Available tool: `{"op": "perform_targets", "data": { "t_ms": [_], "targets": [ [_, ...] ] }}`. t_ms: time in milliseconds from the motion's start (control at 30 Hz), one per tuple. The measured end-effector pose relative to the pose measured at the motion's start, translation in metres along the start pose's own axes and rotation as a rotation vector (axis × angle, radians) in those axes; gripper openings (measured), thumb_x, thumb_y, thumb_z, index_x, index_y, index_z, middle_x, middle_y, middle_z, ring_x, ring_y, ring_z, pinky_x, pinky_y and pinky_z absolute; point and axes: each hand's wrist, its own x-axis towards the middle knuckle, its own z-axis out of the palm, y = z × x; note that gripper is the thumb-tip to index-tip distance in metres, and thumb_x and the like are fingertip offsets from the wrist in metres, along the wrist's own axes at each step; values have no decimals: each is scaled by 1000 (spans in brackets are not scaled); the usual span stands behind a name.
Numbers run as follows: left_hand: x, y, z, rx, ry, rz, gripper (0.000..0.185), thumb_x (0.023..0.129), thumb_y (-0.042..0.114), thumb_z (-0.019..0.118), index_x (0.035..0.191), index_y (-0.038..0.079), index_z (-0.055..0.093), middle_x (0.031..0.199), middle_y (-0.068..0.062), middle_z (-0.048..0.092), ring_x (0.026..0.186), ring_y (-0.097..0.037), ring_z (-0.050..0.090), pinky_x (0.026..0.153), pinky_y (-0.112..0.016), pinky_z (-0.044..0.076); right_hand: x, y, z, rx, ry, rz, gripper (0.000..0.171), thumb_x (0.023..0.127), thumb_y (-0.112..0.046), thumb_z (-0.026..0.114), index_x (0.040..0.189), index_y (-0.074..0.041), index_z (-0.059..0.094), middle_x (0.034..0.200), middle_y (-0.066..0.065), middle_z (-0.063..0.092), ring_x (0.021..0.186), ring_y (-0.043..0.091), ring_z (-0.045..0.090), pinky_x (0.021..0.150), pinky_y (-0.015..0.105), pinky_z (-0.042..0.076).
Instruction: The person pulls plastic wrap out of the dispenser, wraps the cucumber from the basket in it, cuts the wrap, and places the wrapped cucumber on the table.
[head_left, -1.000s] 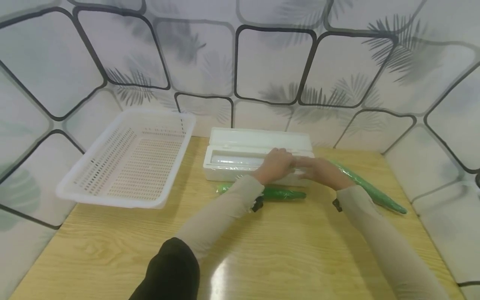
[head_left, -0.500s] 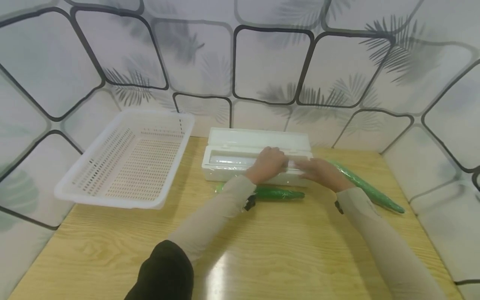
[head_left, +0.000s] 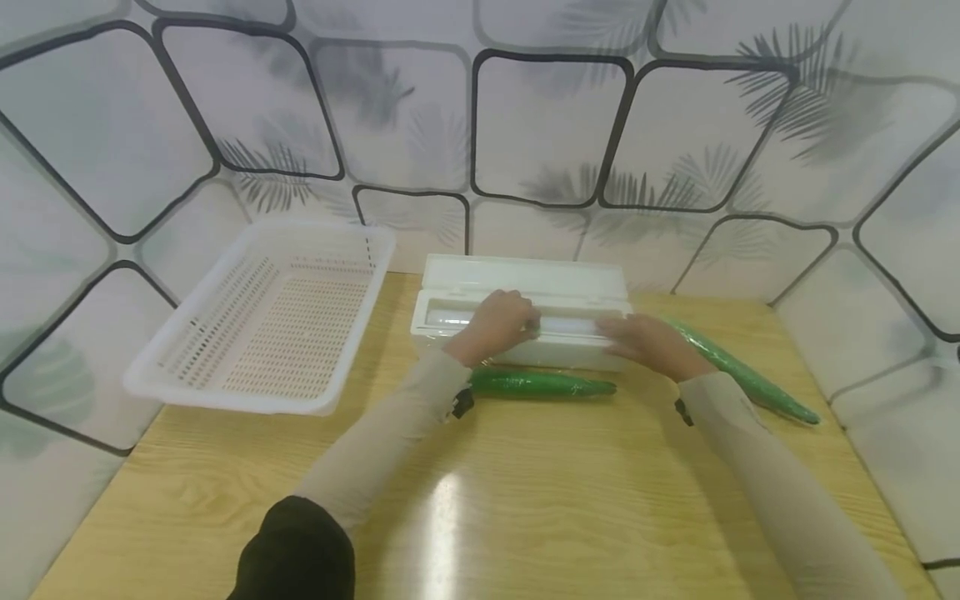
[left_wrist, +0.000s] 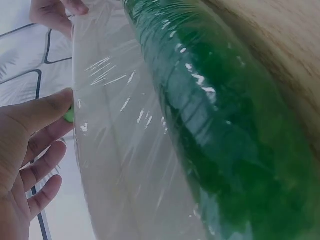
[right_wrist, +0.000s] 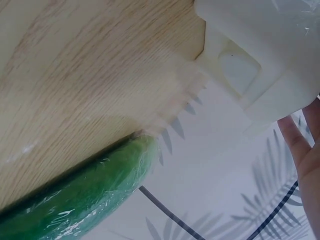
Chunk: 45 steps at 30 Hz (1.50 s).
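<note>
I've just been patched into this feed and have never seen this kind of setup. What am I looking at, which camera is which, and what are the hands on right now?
There is no machine here: a person works with two bare hands, wearing three cameras. The wide picture comes from the head camera, looking down at a wooden table. The two close-ups come from cameras on each wrist, so they look tilted and very near.

On the table stand a white slotted basket and a white cling-film dispenser box with its lid open. Two green cucumbers wrapped in film lie there: one just in front of the box, the other to its right.

The left hand and right hand both rest on the box's front edge. In the left wrist view the thumb touches a sheet of clear film stretched beside the cucumber; whether it pinches it is unclear.
</note>
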Motion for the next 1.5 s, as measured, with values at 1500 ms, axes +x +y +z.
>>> {"op": "perform_targets", "data": {
  "t_ms": [1500],
  "targets": [
    [-33, -26, -16, 74, -33, -34, 6, 85, 22, 66, 89, 18, 66, 87, 3, 70, 85, -17, 60, 86, -36, 48, 0, -1, 4, 5, 4, 35, 36, 84, -11, 67, 118, 1, 63, 121, 19, 62, 107, 36, 61, 94, 51, 47]
  ]
}}
